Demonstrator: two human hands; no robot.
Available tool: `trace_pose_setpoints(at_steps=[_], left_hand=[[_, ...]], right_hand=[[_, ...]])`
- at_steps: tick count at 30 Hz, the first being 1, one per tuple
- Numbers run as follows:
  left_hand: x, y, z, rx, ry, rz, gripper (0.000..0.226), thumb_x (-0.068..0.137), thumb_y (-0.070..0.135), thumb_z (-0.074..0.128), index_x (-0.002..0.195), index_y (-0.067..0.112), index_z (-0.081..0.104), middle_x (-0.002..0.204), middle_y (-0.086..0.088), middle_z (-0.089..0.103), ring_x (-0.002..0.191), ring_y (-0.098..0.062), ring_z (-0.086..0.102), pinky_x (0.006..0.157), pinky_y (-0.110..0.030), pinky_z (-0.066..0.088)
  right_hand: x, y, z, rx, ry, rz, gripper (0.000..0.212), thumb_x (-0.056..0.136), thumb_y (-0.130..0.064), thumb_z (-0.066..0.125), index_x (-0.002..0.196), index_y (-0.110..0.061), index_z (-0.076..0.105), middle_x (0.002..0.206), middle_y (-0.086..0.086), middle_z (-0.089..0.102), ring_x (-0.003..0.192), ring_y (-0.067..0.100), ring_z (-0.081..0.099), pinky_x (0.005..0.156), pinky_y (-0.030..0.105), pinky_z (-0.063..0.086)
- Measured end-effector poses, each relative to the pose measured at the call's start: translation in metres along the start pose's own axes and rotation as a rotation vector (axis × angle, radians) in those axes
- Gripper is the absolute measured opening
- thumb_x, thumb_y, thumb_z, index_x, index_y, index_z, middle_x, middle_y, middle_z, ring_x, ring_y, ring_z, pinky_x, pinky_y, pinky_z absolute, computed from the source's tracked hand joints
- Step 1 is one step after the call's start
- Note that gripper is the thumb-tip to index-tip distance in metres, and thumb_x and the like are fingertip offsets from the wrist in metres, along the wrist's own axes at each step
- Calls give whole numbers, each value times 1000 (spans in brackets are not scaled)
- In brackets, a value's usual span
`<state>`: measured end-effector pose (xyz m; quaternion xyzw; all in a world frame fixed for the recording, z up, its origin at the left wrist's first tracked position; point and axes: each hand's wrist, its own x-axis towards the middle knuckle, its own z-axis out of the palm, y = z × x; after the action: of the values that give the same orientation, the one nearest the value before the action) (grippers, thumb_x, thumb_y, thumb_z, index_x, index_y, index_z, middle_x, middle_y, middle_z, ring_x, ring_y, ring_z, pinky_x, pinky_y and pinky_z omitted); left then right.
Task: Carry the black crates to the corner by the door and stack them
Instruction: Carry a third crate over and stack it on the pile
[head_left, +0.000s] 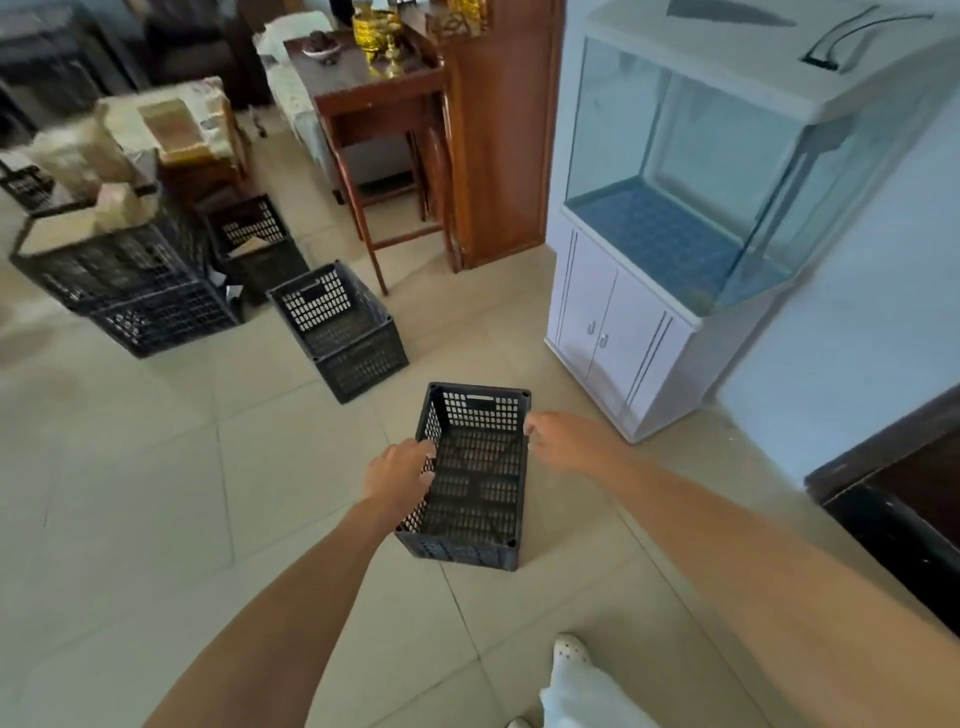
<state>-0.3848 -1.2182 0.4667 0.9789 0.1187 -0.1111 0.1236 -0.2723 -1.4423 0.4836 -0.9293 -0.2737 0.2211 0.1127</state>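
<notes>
Crate (475, 478) sits on the floor (208, 493); left grip (400, 473) curls its fingers over the left wall; right grip (566, 441) is curled at the right rim, and I cannot tell whether it holds.

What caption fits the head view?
Left hand grips the crate, right hand reaches its rim, by a fish tank.
</notes>
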Motion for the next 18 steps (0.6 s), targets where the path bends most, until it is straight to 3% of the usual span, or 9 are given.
trace_pose_setpoints(at_steps=[3,9,18], left_hand=[[29,-42,-11,17,-18,-24,32,95,26,53,127,26,56,127,2,60,118,-22,57,95,-37,46],[117,-113,-49,41,-22,-18,31,97,29,53,127,27,55,129,4,59,119,-21,56,95,-37,46],[245,-171,-102,63,-50,90,31,96,28,53,127,25,56,125,2,59,115,-21,58,90,-37,48]], right_hand=[[55,-25,4,-35,-28,-24,18,92,-27,49,107,-21,56,95,1,62,77,16,57,60,28,43],[170,-60,-11,-24,-58,5,25,93,-27,47,115,-18,55,107,1,63,93,21,60,81,39,52],[281,-89,-33,45,-50,115,24,94,-24,46,116,-17,53,109,1,62,96,19,58,78,33,49]])
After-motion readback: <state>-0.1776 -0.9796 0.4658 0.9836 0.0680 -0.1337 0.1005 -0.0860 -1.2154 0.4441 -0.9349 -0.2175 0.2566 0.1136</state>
